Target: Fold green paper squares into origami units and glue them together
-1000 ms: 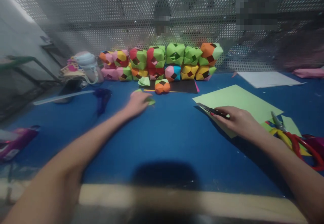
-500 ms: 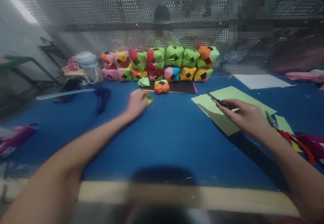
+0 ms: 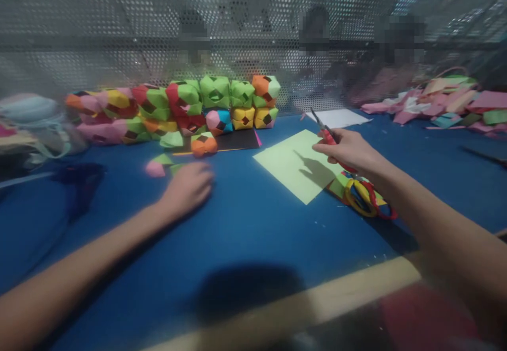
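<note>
The right hand (image 3: 348, 150) is clenching around red-handled scissors (image 3: 321, 128), blades pointing up and away, and is hovering over a light green paper sheet (image 3: 289, 163) lying on the blue surface (image 3: 253, 224). The left hand (image 3: 188, 187) is resting palm down on the surface, fingers loose, grasping nothing, just beside small folded paper pieces (image 3: 155, 168). A second pair of scissors (image 3: 364, 200) is lying at the sheet's near edge. Colourful paper cubes (image 3: 214, 92) are lining the back.
</note>
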The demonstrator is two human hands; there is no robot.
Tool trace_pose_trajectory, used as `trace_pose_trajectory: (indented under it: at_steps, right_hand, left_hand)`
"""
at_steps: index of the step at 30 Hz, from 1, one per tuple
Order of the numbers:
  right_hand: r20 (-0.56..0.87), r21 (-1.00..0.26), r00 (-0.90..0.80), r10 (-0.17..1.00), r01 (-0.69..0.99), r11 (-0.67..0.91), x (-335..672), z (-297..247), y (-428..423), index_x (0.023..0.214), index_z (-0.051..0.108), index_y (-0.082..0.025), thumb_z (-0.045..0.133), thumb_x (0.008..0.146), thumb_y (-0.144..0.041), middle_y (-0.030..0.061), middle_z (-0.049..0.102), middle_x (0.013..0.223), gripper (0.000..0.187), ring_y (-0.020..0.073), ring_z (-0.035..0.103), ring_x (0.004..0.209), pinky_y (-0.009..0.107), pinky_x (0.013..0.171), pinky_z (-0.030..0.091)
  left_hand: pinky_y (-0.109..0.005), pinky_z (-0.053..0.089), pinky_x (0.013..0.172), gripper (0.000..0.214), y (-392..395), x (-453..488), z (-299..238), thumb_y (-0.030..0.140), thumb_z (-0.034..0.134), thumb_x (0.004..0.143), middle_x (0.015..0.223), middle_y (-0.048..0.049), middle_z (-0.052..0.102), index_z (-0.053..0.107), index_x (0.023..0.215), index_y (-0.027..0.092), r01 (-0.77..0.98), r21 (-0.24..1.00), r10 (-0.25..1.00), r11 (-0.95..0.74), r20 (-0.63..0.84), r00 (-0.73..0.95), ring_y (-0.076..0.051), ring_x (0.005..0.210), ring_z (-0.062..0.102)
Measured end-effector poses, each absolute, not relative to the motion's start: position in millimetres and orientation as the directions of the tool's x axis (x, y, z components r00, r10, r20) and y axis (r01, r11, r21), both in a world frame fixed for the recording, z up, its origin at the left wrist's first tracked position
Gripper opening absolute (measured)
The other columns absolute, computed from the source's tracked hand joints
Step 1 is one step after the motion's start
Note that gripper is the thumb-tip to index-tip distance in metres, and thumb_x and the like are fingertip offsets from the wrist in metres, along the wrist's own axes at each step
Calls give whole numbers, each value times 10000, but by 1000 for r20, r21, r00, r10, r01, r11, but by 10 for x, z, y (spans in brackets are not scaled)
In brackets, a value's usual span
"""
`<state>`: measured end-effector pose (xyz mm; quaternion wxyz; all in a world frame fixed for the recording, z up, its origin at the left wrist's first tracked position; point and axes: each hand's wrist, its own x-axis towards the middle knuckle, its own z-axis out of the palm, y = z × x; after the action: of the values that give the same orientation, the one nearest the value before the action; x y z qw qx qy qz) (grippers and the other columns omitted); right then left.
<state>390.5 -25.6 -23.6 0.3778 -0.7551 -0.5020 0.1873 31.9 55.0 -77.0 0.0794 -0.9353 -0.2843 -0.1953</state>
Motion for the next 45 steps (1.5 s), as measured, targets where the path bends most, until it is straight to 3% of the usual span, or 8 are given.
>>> trace_pose_trajectory:
  at_steps: [4, 6, 11, 22, 27, 34, 39, 45]
  right_hand:
    - [149, -338, 207, 967, 930, -147, 4222, -416, 76, 875, 580, -162, 579, 718, -270, 86, 632, 823, 190, 182, 552, 656, 298, 577, 417]
    - [119, -280, 153, 981, 953, -115, 4354, -512, 269, 826, 578, -170, 565, 682, -217, 89, 625, 801, 152, 212, 555, 714, 308, 615, 404]
    - [31, -276, 44, 999, 961, -34, 4534, -615, 607, 902, 571, -183, 564, 644, -205, 96, 619, 921, 259, 222, 549, 813, 305, 677, 404]
    - [20, -425, 46, 999, 905, -33, 4548, -585, 589, 741, 518, -188, 564, 685, -164, 17, 572, 715, 76, 142, 519, 644, 253, 587, 396]
    - [117, -523, 252, 961, 838, -156, 4804, -478, 415, 835, 528, -163, 535, 727, -155, 47, 607, 797, 109, 138, 564, 651, 263, 620, 462]
    - [55, -595, 394, 918, 751, -286, 4972, -487, 147, 760, 527, -179, 589, 704, -183, 34, 626, 709, 84, 148, 576, 620, 259, 562, 474]
    - [66, -376, 381, 922, 865, -331, 4705, -531, 143, 810, 535, -172, 546, 735, -224, 64, 636, 733, 92, 188, 580, 660, 293, 591, 435]
    - [32, -136, 63, 998, 989, -58, 4367, -769, 161, 899, 554, -162, 517, 802, -351, 131, 626, 884, 216, 223, 561, 715, 317, 596, 393]
  left_hand:
    - [-391, 454, 792, 216, 472, 702, -808, 188, 427, 846, 989, -114, 628, 640, 870, 169, 452, -2, 435, -892, 264, 861, -230, 926, 566]
    - [-384, 448, 802, 223, 450, 898, -822, 180, 418, 857, 979, -109, 626, 640, 878, 166, 404, 30, 400, -914, 224, 889, -226, 943, 566]
    - [-379, 444, 824, 234, 427, 1243, -829, 182, 403, 874, 985, -104, 622, 632, 915, 161, 349, 122, 368, -929, 212, 905, -215, 960, 565]
    - [-356, 451, 878, 237, 718, 1730, -822, 244, 437, 874, 1087, -127, 617, 623, 953, 120, 496, 215, 535, -842, 208, 819, -226, 1008, 559]
    - [-393, 425, 916, 582, 938, 2156, -769, 511, 499, 828, 1203, -196, 567, 515, 1198, 62, 457, 29, 457, -889, 126, 880, -281, 1100, 533]
    - [-342, 465, 753, 283, 960, 2337, -802, 155, 353, 884, 962, -164, 662, 624, 915, 75, 446, -67, 443, -892, 62, 895, -238, 887, 619]
    - [-373, 488, 664, 280, 934, 2017, -683, 106, 364, 831, 953, -196, 653, 597, 979, 61, 567, -96, 554, -818, 132, 822, -283, 874, 631]
    - [-468, 522, 776, 257, 802, 1047, -689, 196, 387, 851, 932, -160, 689, 636, 872, 135, 654, -19, 592, -756, 405, 697, -300, 933, 648]
